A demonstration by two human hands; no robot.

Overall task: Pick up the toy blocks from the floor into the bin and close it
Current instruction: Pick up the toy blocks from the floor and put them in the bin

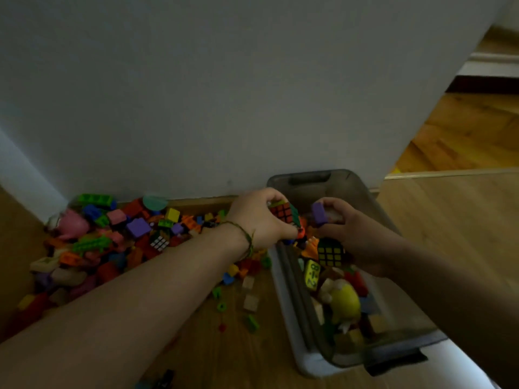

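A large pile of coloured toy blocks [112, 242] lies on the wooden floor at the left, against the white wall. To its right stands a translucent grey bin [292, 304], partly filled with blocks, a puzzle cube [330, 252] and a yellow toy [346, 303]. My left hand [261, 220] hovers over the bin's left rim, shut on a small puzzle cube [283, 213] with orange and green faces. My right hand [356, 237] is over the bin, pinching a purple block [319, 213].
Loose small blocks [241, 299] are scattered on the floor between the pile and the bin. The wall [224, 94] runs close behind both. An opening to another wooden floor [463, 130] lies at the upper right. A dark object [165, 379] sits at the bottom edge.
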